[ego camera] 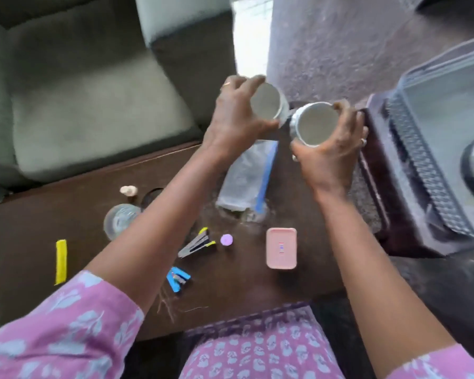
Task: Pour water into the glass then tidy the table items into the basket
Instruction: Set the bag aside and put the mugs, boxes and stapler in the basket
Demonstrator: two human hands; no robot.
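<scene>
1. Head view: under the fingers, the desk [230, 296] carries a plastic bag [246, 179], pink box [281, 248], purple cap [226, 239], yellow stapler [197, 243] and blue stapler [178, 279]. The basket [411, 149] stands right of the fingers.
2. The left hand [233, 119] curls its fingers [246, 82] round a cup [268, 101]; the right hand [331, 157] wraps the glass [316, 124].
3. Both hands are raised above the desk, with the cup tilted at the glass rim.
</scene>
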